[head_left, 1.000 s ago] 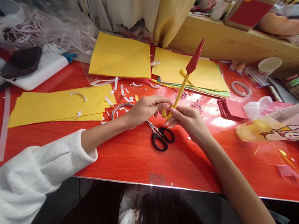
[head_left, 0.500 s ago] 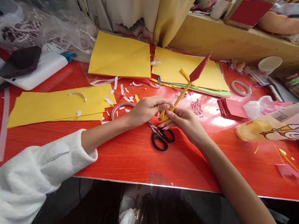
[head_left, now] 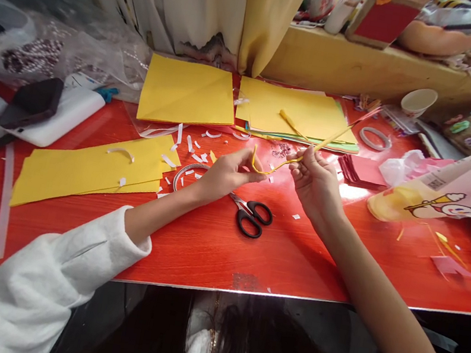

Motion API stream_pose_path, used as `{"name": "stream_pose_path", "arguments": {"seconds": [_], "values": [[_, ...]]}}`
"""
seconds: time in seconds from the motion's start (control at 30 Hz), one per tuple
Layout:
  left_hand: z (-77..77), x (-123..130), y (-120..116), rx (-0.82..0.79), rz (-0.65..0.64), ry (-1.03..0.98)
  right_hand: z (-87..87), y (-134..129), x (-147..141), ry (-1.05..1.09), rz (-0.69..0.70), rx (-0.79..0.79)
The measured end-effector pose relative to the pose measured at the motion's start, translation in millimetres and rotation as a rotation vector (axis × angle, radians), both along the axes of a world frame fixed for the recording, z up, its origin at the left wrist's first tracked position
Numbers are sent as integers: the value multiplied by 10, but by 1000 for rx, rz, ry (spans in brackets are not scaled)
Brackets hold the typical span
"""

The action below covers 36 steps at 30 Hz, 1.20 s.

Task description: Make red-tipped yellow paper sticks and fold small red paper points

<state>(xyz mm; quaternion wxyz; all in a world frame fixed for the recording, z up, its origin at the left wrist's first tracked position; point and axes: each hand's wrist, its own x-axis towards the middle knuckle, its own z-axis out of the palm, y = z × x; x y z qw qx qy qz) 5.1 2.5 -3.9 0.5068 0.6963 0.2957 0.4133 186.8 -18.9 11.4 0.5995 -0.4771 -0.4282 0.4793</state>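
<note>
Between the fingers of my right hand [head_left: 318, 184] is a thin yellow paper stick [head_left: 336, 138], tilted up to the right, its red paper tip [head_left: 367, 115] seen edge-on. From its lower end a narrow yellow strip [head_left: 280, 166] curves across to my left hand [head_left: 231, 173]. The left thumb and fingers close on the strip's curled end. Just below and between both hands lie scissors [head_left: 252, 218] with black handles, blades pointing up-left and partly behind the left hand. A roll of tape [head_left: 178, 178] sits behind my left wrist.
Yellow sheets [head_left: 188, 93] lie at the back, with long yellow pieces [head_left: 88, 167] at left among white scraps. Red paper squares [head_left: 360, 171], a clear ring [head_left: 375, 138] and a drink cup [head_left: 441, 187] are at right. A phone [head_left: 34, 100] rests on a white box.
My right hand has moved right and turned, swinging the stick from near upright to a low slant. The hands are farther apart, with the yellow strip stretched between them; the scissors show fully.
</note>
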Motion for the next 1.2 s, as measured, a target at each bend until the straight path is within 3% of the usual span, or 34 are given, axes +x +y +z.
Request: {"name": "stream_pose_path", "arguments": {"seconds": [0.13,0.3,0.4,0.5,0.67,0.9,1.07,1.2], "values": [[28,-25,-24,128,-40,91,50,-34,-10,-126,15,61],[68,-41,-51,469,259,200,87,-114,-85,-227,125,110],[59,-31,-87,693,256,380,61,-138,-142,-187,198,62],[44,-31,-119,802,258,437,28,-155,-178,-189,212,45],[31,-31,-116,819,233,462,24,-194,-195,-391,80,175],[18,-24,-85,810,195,490,34,-228,-217,-523,144,280],[59,-40,-99,808,162,455,21,-247,-238,-789,-2,467],[15,-12,-92,784,163,454,21,-248,-262,-714,-6,495]]}}
